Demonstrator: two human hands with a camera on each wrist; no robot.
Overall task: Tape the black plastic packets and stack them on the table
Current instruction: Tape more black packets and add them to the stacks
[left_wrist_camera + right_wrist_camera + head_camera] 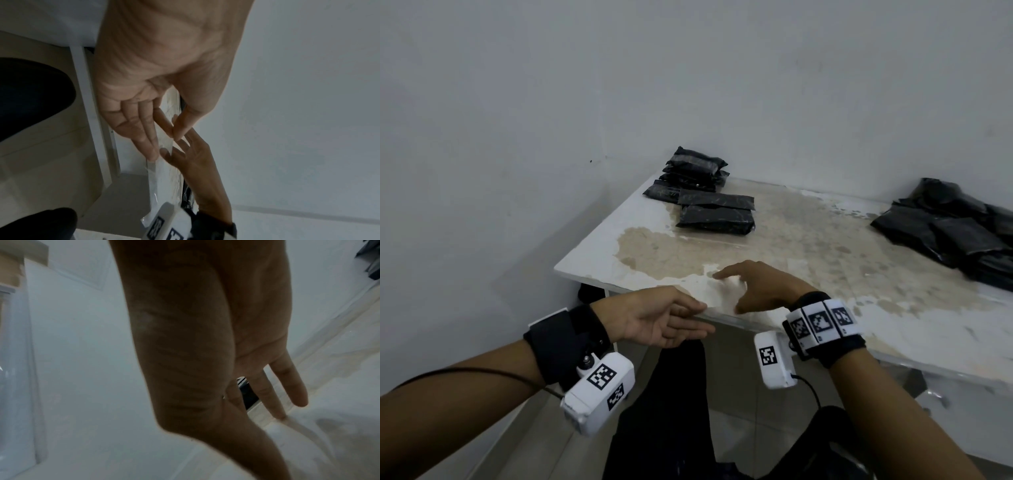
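Observation:
A stack of black plastic packets (695,171) sits at the table's far left corner, with two more packets (715,212) lying flat in front of it. A loose pile of black packets (955,229) lies at the right. At the near edge my left hand (705,317) (173,131) is palm up, its thumb and index finger pinching a strip of clear tape (164,142). My right hand (727,291) (287,418) hovers just beyond it over the table with fingers spread and holds nothing; whether its fingertips touch the tape is unclear.
The white table (825,240) has a worn, stained top and stands in a corner between two pale walls. More clear film hangs along its near edge (152,178). A dark seat (30,97) is below the table, and my dark trousers (664,411) are at its front.

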